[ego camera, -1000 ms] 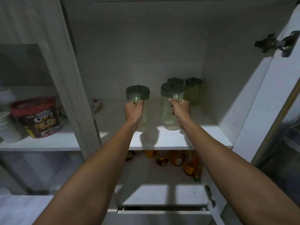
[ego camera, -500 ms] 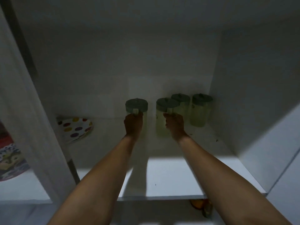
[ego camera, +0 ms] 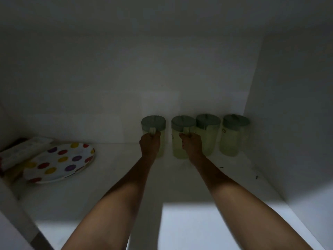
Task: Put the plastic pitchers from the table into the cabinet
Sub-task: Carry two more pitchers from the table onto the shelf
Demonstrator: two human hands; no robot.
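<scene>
At the far left of the cabinet shelf (ego camera: 111,179) lies a white plate with coloured polka dots (ego camera: 59,162), partly resting on a dim, blurred package (ego camera: 19,150) whose kind cannot be told. Well to the right, four clear plastic pitchers with grey-green lids stand upright in a row along the back wall. The left hand (ego camera: 150,144) is closed around the handle of the first pitcher (ego camera: 153,124), fingers wrapped over the grip just under the lid. Just beside it, the right hand (ego camera: 191,144) is closed in the same way on the handle of the second pitcher (ego camera: 180,139). The third pitcher (ego camera: 208,134) stands touching or nearly touching the second, and the fourth pitcher (ego camera: 233,136) stands near the right side wall, apart from the third by a narrow gap. Both held pitchers look seated on the shelf, though the dim light hides their bases.

Compared with half a second ago, the two held pitchers have gone deeper, now level with the two that were already at the back, so all four form one line. The view has also come closer, and the cereal tub on the neighbouring shelf has dropped out of sight.
</scene>
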